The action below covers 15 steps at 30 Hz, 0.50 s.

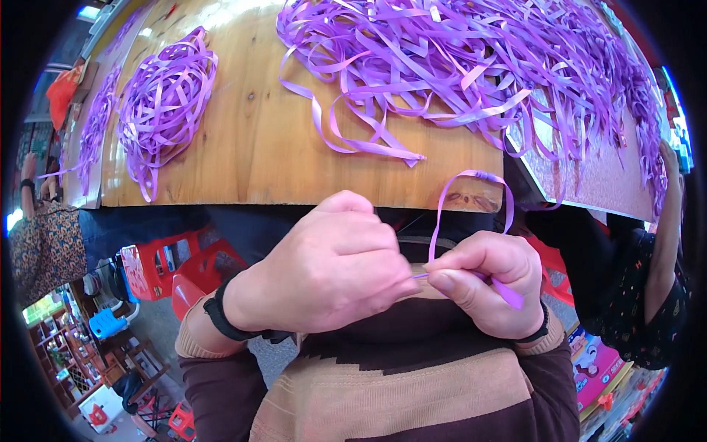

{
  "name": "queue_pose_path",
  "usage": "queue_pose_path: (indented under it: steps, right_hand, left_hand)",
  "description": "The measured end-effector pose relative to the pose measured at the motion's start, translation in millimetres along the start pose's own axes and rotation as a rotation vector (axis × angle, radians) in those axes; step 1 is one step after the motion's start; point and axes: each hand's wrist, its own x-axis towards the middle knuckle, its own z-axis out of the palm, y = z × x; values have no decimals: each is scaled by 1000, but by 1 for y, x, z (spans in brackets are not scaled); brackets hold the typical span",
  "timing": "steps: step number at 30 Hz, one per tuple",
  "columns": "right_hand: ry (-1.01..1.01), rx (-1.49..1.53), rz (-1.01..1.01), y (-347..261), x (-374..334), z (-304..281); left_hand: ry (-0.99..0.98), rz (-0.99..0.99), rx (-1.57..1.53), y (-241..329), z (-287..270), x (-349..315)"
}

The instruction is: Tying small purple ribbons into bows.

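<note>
Pinched between thumb and forefinger, a purple ribbon [482, 175] sits firmly in the right hand [490, 283], one flat end sticking out below the fingers, while the left hand [328, 269] is curled into a fist and closed on a thin stretch of the same ribbon that runs across between the two (its fingertips are hidden behind the knuckles). From the right hand's pinch the ribbon loops upward, and in this view its top crosses the near right corner of the wooden table [250, 132]; both hands are just off that table's near edge, in front of the person's body. A large loose heap of purple ribbons [456, 66] covers the table's far right part and spills over its right edge onto a pale tabletop [589, 162] alongside, with one strand trailing toward the near edge. By the left edge lies a smaller coiled bundle of ribbon [166, 103], well apart from the heap, one loop reaching almost to the near left corner. A black wristband [224, 313] circles the left wrist. Beyond the table's left side, below the near edge, stand red stools [151, 272].
</note>
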Motion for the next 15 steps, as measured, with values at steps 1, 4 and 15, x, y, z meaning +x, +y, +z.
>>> queue_pose_path:
  steps: [1, 4, 15]
  right_hand:
    - [3, -1, 1, 0, -1, -2]
    - [-47, 52, 63, -2, -2, -6]
    - [33, 23, 0, -4, 5, -5]
  left_hand:
    - [-2, 2, -2, 0, 0, -3]
    - [-16, 24, 3, 1, -2, -8]
    - [19, -103, -146, -1, -6, 0]
